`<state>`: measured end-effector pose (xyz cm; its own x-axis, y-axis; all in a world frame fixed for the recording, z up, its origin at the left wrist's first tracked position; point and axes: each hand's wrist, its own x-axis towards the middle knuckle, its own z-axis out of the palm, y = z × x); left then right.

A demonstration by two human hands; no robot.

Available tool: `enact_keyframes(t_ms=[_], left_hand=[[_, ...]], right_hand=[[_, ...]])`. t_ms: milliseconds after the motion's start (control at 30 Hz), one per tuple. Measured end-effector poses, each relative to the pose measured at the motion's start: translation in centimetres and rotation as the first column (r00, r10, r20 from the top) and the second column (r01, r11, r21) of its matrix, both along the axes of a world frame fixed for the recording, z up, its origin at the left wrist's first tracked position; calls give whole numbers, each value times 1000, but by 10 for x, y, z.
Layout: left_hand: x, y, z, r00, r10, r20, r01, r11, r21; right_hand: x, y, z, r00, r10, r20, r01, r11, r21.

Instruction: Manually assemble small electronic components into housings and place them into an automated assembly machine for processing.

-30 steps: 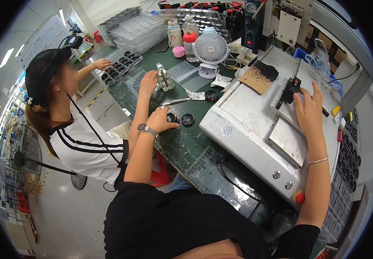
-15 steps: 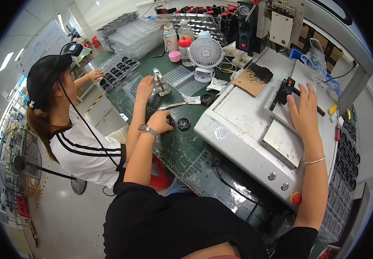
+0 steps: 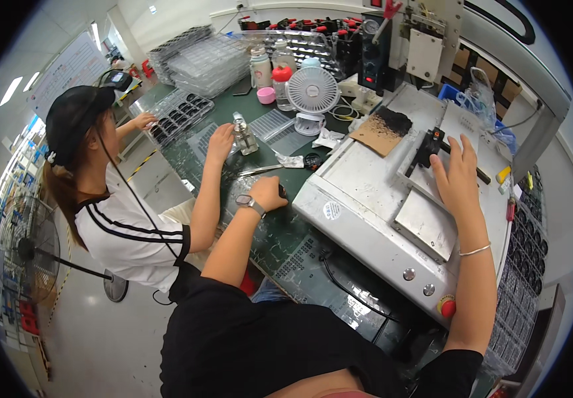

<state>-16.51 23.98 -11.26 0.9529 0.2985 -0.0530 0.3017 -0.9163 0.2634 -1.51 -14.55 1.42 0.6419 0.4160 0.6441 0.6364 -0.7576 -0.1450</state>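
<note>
On the green tabletop, my left hand (image 3: pixel 268 194), with a watch on its wrist, has its fingers curled round a small black round part (image 3: pixel 282 191). The fingers hide most of that part. Over the white machine my right hand (image 3: pixel 457 174) is open, its fingers apart and its thumb beside a black part (image 3: pixel 430 147) seated in a metal fixture (image 3: pixel 408 174). Whether the thumb touches this part I cannot tell. A flat metal block (image 3: pixel 424 224) lies below that hand. Another black round part (image 3: pixel 312 160) rests on the table near tweezers (image 3: pixel 260 170).
To my left sits a co-worker (image 3: pixel 130 229), one hand beside a glass bottle (image 3: pixel 244 136), the other at a clear tray (image 3: pixel 183 113). A small white fan (image 3: pixel 313 91), bottles and stacked trays (image 3: pixel 200 56) stand behind. Blackened cardboard (image 3: pixel 380 131) and a red button (image 3: pixel 447 308) are on the machine.
My left hand has shifted right over the black round part that lay exposed beside it. My right hand stays by the fixture. The whole view has shifted slightly.
</note>
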Motion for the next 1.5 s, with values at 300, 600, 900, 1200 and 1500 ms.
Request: enact_keyframes(t_ms=[300,600,900,1200,1500], left_hand=[[-36,50,10,999,4,-40,-2,999,54],[-44,-119,146,465,-293,835,-36,937,348],[60,-254,177,-221,-504,835,595,608,525],[126,-274,117,-327,-550,768,720,381,580],[107,-291,112,-549,-469,692,710,176,682]], right_hand=[[-5,-8,-5,1000,-13,10,14,999,-50],[-25,-5,15,973,108,202,-111,994,0],[-48,15,18,913,366,183,-382,922,65],[-43,21,9,946,303,114,-312,947,78],[-43,22,5,958,288,1,-287,954,82]])
